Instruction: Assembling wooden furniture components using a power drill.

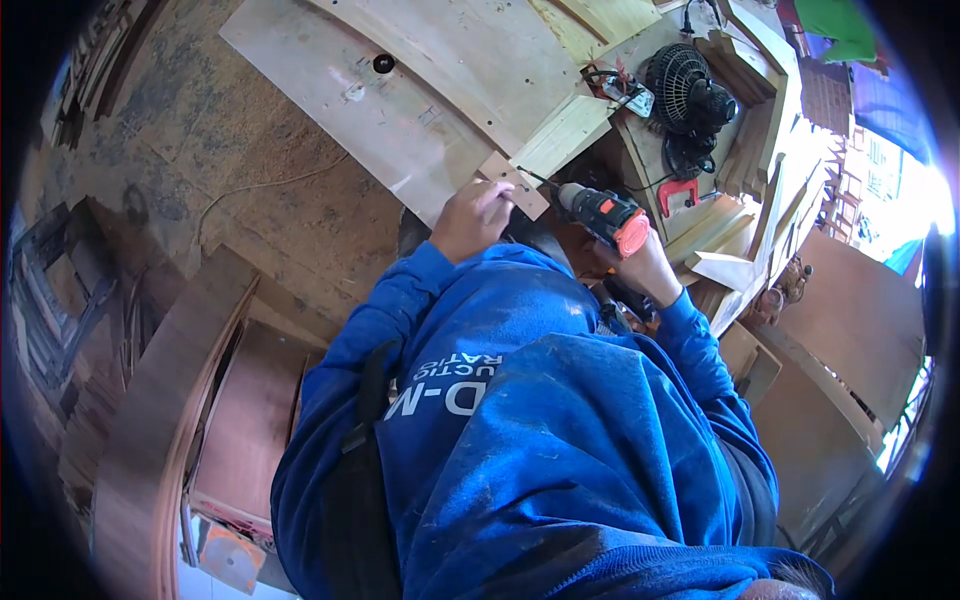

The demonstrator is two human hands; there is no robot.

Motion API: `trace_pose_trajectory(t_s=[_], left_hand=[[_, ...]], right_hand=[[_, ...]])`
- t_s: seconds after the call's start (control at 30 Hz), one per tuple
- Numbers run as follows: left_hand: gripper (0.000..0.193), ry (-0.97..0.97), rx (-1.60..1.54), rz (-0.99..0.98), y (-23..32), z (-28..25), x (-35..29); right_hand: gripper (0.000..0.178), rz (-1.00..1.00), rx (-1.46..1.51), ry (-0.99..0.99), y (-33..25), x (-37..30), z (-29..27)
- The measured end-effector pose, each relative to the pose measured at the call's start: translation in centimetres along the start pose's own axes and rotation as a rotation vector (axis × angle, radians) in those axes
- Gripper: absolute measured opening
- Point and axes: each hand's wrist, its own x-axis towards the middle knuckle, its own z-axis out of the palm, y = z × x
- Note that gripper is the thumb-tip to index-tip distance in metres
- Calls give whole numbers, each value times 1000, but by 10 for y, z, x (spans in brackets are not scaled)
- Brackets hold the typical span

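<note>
The left hand [474,216] pinches a small wooden strip [529,200] slanting far-left to near-right, just left of the drill [606,216] the right hand [645,265] clasps

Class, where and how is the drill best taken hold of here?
Probably by its handle, coming from the lower right, as the right hand does. The drill points its chuck and bit to the upper left, while its orange-red rear end faces lower right, keeping fingers clear of the bit. The handle itself is hidden, apparently beneath the body.
</note>
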Motion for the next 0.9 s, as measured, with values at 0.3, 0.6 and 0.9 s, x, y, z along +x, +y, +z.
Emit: trace_pose_trajectory(t_s=[0.3, 0.6, 0.9], left_hand=[[49, 99, -220, 613, 124, 18, 70], [21, 198, -185, 662, 117, 36, 78], [22, 171, -211, 612, 123, 34, 83]], right_hand=[[51, 145, -15, 0, -43, 5, -2], [24, 62, -110, -55, -25, -1, 9], [24, 124, -138, -40, -37, 1, -2]])
